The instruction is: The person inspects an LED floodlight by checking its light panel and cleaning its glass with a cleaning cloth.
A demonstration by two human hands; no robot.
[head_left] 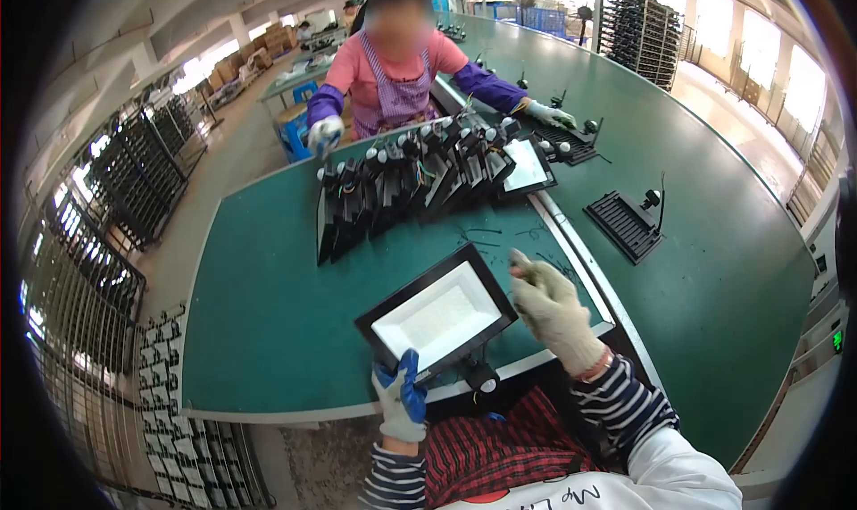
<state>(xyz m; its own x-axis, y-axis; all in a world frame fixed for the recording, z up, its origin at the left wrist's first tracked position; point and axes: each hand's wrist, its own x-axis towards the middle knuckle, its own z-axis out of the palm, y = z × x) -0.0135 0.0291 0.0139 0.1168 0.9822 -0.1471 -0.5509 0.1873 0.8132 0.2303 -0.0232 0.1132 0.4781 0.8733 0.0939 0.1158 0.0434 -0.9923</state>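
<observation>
A black-framed LED floodlight (436, 312) with a white reflector tilts up in front of me. My left hand (401, 397), in a white glove with blue coating, grips its lower left edge. A round sensor head (482, 377) hangs from the floodlight's bottom edge. My right hand (551, 311), in a pale knit glove, is raised just right of the floodlight, apart from it. Its fingers are curled together, and whatever they may hold is too small to make out.
Several black floodlights (420, 175) stand in a row across the green table (259, 331). Opposite, a co-worker (393, 72) reaches to a floodlight on the right-hand green surface (714, 233). Another floodlight (625, 226) lies face down there. Dark wire scraps (479, 233) lie near the raised metal edge.
</observation>
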